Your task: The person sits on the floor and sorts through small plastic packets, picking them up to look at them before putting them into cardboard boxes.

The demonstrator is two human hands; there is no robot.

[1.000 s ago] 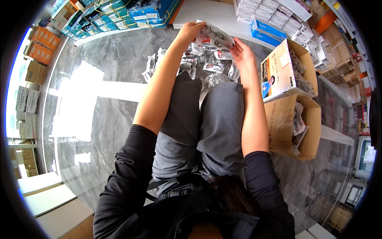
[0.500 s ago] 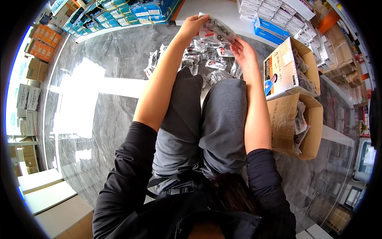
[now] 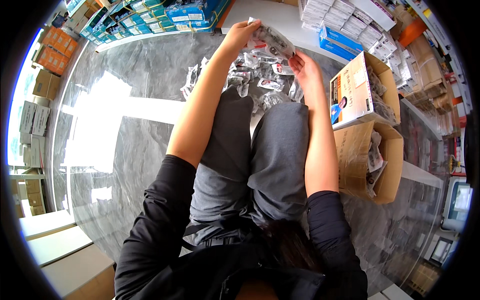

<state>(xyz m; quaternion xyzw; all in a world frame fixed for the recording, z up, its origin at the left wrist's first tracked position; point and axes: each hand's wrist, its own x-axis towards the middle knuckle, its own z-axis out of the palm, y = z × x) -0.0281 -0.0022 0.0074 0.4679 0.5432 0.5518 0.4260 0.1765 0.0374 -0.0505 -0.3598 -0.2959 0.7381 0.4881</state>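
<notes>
Head view, seated sorting position on a grey marbled floor [image 3: 125,75]: left hand [image 3: 243,34] pinches the upper corner of a clear plastic packet [image 3: 272,42] holding small dark parts, raised above the knees; right hand [image 3: 306,72] sits just below and beside the packet's lower edge, fingers half curled, touching or nearly touching it, contact not certain. Loose pile of like packets [image 3: 245,80] lies on the floor past the grey trouser knees, some overlapping. Handling note: the film looks slippery and limp, so a two-point hold at opposite corners would likely keep it flat and readable; a pull from one corner alone may let it fold or slide out. Packaging, by place: to the right, an open brown cardboard carton [image 3: 380,160] lined with clear film, a few packets inside; behind it, a second open carton [image 3: 365,90] with a white printed side panel bearing a blue figure. Far right top, stacked small white boxes [image 3: 345,20] and a flat blue box [image 3: 337,42]. Top centre, blue and green strapped cartons [image 3: 165,15]. Far left, orange boxes [image 3: 55,50] and plain brown and white cartons [image 3: 37,115].
</notes>
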